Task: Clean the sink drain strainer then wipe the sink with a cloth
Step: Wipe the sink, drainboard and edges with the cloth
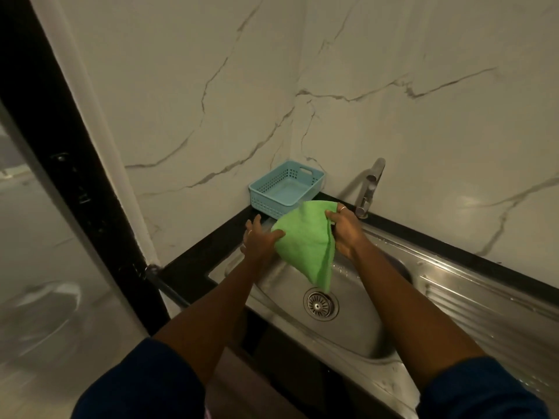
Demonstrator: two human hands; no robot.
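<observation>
A green cloth hangs spread above the steel sink, its lowest corner dangling just over the drain. My left hand pinches the cloth's left corner and my right hand grips its upper right edge. The round metal drain strainer sits in the drain hole at the bottom of the basin, uncovered.
A light blue plastic basket stands on the black counter in the corner behind the cloth. The chrome tap rises at the back of the sink. A ribbed steel drainboard runs to the right. Marble walls enclose the corner; a dark door frame stands left.
</observation>
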